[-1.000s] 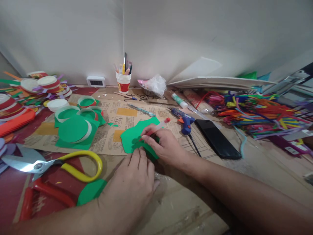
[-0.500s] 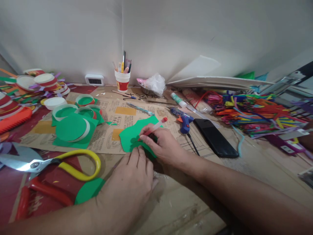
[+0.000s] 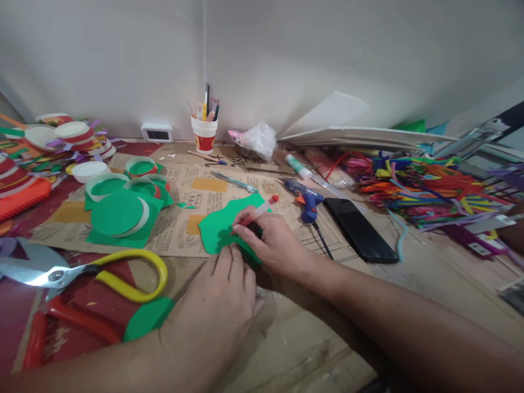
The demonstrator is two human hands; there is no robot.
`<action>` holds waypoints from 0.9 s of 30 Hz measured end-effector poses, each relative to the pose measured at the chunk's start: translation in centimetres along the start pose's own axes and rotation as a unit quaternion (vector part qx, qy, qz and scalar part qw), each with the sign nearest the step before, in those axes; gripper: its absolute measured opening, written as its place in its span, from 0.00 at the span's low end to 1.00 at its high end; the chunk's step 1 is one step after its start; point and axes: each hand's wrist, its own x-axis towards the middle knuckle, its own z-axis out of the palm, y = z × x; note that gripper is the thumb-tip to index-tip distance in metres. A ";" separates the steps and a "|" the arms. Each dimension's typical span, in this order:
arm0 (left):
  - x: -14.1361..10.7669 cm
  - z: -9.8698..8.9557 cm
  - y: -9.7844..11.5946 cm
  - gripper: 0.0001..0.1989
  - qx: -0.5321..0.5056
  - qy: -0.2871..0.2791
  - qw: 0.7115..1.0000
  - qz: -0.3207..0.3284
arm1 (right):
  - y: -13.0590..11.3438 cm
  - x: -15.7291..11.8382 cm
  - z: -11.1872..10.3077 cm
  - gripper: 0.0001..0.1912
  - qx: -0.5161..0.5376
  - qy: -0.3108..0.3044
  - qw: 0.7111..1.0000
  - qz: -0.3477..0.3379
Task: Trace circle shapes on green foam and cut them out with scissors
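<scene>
Right hand (image 3: pixel 274 240) closed in a writing grip on red-capped pen (image 3: pixel 260 210), tip end down at green sheet (image 3: pixel 223 218). Left hand (image 3: pixel 221 295) palm down, fingers extended and close together, fingertips on the near edge of the green sheet, pressing it, nothing gripped that shows. Green sheet has an irregular outline, lies in front of the person, partly over printed brown paper (image 3: pixel 172 234), partly hidden under the hands. Teal pen (image 3: pixel 234 181) just beyond the sheet. Blue glue gun (image 3: pixel 311 206) and black phone (image 3: pixel 360 232) on the right side, phone flat on table (image 3: pixel 311 338); glue stick (image 3: pixel 298 166) beyond the gun. Bundle of colourful pipe cleaners (image 3: pixel 426 188) far right. Left of the sheet, paper rings with green bases (image 3: pixel 141 188), one with a green disc (image 3: pixel 117 212) on top. Scissors with yellow handle (image 3: pixel 139 297) near the left hand, blades pointing left; red handles (image 3: pixel 82 322) just below. Green round piece (image 3: pixel 149 319) partly under left forearm. Paper cup (image 3: pixel 204 135) with pens stands at the back by white digital clock (image 3: pixel 158 132).
</scene>
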 end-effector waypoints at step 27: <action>-0.2 0.2 0.1 0.21 0.001 -0.007 1.000 0.004 | 0.2 0.0 0.0 0.07 -0.024 0.021 0.999 -0.007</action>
